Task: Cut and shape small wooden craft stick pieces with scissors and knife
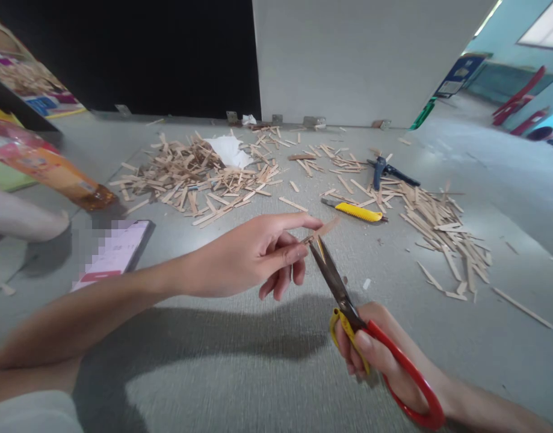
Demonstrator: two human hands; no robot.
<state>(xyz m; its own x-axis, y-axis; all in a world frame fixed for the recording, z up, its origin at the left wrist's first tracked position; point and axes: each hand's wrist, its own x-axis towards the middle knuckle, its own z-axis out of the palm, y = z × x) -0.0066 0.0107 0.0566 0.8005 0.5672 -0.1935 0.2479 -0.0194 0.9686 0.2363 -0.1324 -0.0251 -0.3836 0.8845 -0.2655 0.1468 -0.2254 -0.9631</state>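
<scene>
My left hand [258, 255] pinches a thin wooden strip [327, 228] between thumb and fingers, its free end pointing up and to the right. My right hand [375, 349] is closed round a pair of scissors [337, 288] with one red and one yellow handle. The scissor blades reach up to the strip and their tips meet it just beside my left fingertips. Whether the blades press on the strip I cannot tell. Just beyond lies a yellow utility knife [357, 211] on the floor.
A heap of wooden strips [190, 180] with white tissue [228, 150] lies at the back left. A second pile [443, 228] is at right, beside dark-blue cutters [384, 171]. At left are a phone [118, 255], a bottle [55, 168] and another person's limb [23, 213].
</scene>
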